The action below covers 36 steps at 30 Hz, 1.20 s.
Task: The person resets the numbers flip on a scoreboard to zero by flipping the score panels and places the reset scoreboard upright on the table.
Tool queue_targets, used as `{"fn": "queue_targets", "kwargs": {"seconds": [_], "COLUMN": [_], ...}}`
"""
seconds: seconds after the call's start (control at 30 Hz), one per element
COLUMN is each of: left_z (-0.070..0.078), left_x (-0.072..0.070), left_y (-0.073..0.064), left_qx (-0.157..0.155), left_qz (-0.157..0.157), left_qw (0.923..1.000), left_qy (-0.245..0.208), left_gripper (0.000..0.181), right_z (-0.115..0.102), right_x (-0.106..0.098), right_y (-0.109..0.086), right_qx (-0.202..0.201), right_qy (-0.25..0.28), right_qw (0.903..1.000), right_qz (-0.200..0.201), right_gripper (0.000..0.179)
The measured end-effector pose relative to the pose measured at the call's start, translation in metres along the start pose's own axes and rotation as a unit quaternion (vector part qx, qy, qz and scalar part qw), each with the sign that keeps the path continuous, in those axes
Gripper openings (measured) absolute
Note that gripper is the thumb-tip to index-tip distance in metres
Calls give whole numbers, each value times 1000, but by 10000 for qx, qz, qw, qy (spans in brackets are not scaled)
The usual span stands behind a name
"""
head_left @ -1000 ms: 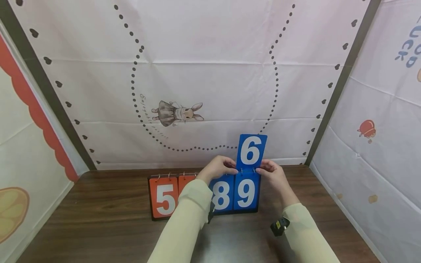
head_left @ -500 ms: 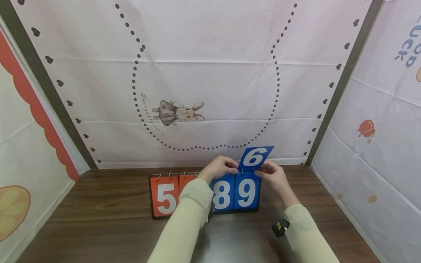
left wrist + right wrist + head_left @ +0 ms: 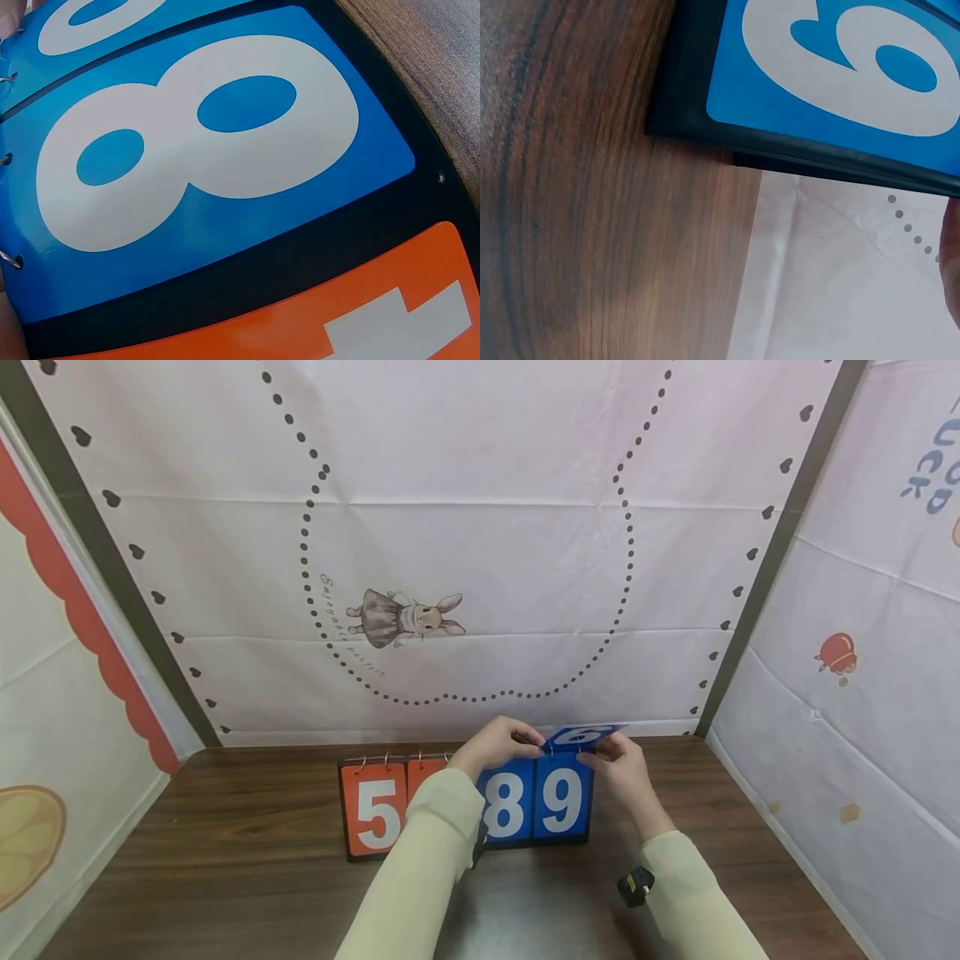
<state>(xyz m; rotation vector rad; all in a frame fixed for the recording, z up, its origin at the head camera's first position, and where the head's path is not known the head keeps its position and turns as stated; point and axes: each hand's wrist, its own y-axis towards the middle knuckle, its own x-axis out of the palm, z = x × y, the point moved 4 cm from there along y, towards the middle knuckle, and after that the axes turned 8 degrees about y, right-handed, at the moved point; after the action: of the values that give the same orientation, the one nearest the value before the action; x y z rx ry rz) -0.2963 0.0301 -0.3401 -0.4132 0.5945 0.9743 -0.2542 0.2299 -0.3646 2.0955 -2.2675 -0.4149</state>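
Both the left hand and the right hand seem to pinch the top of the black flip scoreboard, maybe so it cannot tip, near the back edge of the brown wooden table. Between them, the blue card with a white 6 tilts back on metal rings, leaving the blue card with a white 9 easy to see.
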Motion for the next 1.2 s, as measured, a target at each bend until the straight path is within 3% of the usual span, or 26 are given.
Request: {"fn": "queue_targets", "kwargs": {"seconds": [0.1, 0.27, 0.37, 0.5, 0.63, 0.83, 0.97, 1.1, 1.2], "left_z": [0, 0, -1, 0, 0, 1, 0, 0, 0], "left_x": [0, 1, 1, 3, 2, 0, -1, -2, -2], "left_y": [0, 0, 0, 1, 0, -4, -5, -5, -5], "left_qx": [31, 50, 48, 59, 102, 168, 189, 297, 335], "left_qz": [-32, -51, -76, -123, -133, -86, -48, 1, 45], "left_qw": [10000, 10000, 9999, 9999, 9998, 9998, 9998, 9996, 9994], "left_qy": [14, 68, 63, 36, 45, 59, 23, 0, 59], "left_gripper": [10, 8, 7, 6, 7, 13, 16, 20, 26], "right_z": [-2, -17, -26, -16, -1, -2, 11, 15, 14], "right_x": [0, -1, -1, -5, -11, -17, -21, -18, -15], "right_y": [-3, -13, -19, -18, -15, -24, -25, -24, -24], "right_qx": [-291, -1275, -1478, -812, -366, -413, -359, 268, 694], "right_qy": [263, 904, 788, 239, -307, -276, -143, -40, -11], "right_qw": [9992, 9877, 9859, 9961, 9986, 9981, 9975, 9992, 9976], "right_qz": [61, -32, -27, 242, 245, -370, -594, -281, 83], "right_gripper": [22, 6, 5, 7, 9, 18, 28, 47, 49]}}
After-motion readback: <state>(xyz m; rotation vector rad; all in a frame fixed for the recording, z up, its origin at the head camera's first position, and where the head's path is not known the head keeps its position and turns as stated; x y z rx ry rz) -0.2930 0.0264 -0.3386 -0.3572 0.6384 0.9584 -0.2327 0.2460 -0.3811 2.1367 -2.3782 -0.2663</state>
